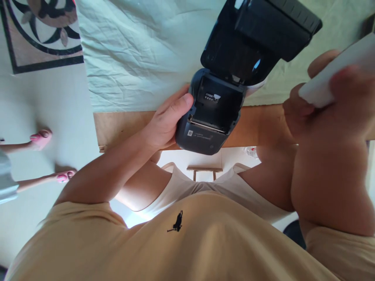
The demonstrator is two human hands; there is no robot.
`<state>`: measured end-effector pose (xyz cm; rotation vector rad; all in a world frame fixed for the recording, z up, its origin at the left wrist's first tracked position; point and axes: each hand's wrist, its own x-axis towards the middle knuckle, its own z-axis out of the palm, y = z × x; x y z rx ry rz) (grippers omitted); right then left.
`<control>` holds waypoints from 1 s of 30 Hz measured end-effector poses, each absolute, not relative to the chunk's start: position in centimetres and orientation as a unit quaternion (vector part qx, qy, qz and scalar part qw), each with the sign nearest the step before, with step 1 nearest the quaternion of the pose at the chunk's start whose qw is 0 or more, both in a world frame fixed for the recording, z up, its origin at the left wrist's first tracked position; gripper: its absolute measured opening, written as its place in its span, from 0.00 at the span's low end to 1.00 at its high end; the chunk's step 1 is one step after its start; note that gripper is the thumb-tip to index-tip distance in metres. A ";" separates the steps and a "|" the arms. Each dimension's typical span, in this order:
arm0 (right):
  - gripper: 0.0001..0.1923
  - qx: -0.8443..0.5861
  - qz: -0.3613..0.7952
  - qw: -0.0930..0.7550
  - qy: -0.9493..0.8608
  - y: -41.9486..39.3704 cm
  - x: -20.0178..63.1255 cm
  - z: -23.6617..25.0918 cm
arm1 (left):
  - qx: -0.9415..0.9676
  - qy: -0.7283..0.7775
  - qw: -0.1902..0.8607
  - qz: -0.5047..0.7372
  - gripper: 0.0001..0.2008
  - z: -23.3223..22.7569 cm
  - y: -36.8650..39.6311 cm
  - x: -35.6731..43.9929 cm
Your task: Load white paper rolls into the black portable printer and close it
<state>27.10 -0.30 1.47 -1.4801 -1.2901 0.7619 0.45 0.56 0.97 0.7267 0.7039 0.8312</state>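
Nearest the camera was the person's own cream shirt [205,242], with a small dark horse-and-rider emblem [177,221] stitched on the chest. Beyond it, the left hand [165,121] steadied a dark label printer [209,117] at the near edge of the table [117,125], fingers [178,107] curled and clamped on the printer's left side, thumb lying along its rim. The printer's lid [263,27] stood swung open away from those fingers, baring an empty paper bay. The right hand [328,105] was raised well off to the right of the printer, its fingers closed around a white paper roll [336,74], blurred. A pale green cloth [131,50] covered the table beyond the fingers.

The work in hand looked like loading paper: bay open, roll held, not yet seated. The next move would likely call for bringing the roll over the bay while the left hand kept the body steady.

A white sticker inside the bay and a strip of print on the front edge were too small to read.

At far left, another person's feet in pink sandals [41,138] stood on the floor.
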 end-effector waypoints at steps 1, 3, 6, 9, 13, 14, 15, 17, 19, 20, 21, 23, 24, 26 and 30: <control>0.26 -0.601 0.308 0.514 -0.529 -0.3 26.7 1.4 | 0.344 0.307 0.796 0.393 0.22 0.8 0.5 0.4; 0.21 -0.599 0.263 0.516 -0.553 -0.3 26.3 1.5 | 0.353 0.291 0.787 0.414 0.19 0.5 0.5 0.3; 0.14 -0.627 0.165 0.431 -0.628 -0.3 26.4 2.2 | 0.366 0.281 0.787 0.409 0.18 0.2 0.6 0.1; 0.14 -0.652 0.113 0.364 -0.656 -0.1 26.8 2.6 | 0.366 0.273 0.791 0.406 0.18 0.2 0.7 0.1; 0.21 -0.700 0.072 0.296 -0.646 0.2 27.0 2.6 | 0.351 0.283 0.797 0.402 0.18 0.3 0.7 0.1; 0.22 -0.715 0.065 0.276 -0.639 0.4 26.9 2.6 | 0.345 0.290 0.795 0.405 0.18 0.3 0.7 0.2; 0.23 -0.728 0.062 0.259 -0.632 0.5 26.9 2.5 | 0.340 0.298 0.792 0.410 0.19 0.3 0.7 0.3; 0.23 -0.738 0.071 0.237 -0.627 0.7 26.8 2.5 | 0.335 0.309 0.785 0.420 0.20 0.3 0.7 0.4; 0.22 -0.732 0.079 0.231 -0.635 0.8 26.9 2.5 | 0.338 0.306 0.784 0.422 0.20 0.3 0.7 0.4; 0.23 -0.723 0.076 0.238 -0.644 0.7 27.0 2.4 | 0.338 0.300 0.786 0.421 0.20 0.2 0.8 0.4; 0.25 -0.709 0.064 0.253 -0.655 0.7 27.1 2.3 | 0.339 0.292 0.790 0.418 0.20 0.2 0.8 0.4; 0.27 -0.675 0.028 0.282 -0.681 0.7 27.4 1.9 | 0.338 0.280 0.796 0.417 0.19 0.1 0.8 0.3; 0.28 -0.660 0.013 0.289 -0.693 0.8 27.5 1.6 | 0.338 0.276 0.797 0.417 0.18 0.1 0.8 0.3; 0.29 -0.641 0.002 0.284 -0.713 0.9 27.6 1.2 | 0.338 0.276 0.794 0.422 0.18 0.1 0.7 0.3; 0.34 -0.622 0.002 0.277 -0.732 1.1 27.5 1.4 | 0.341 0.301 0.782 0.427 0.23 0.0 0.7 0.5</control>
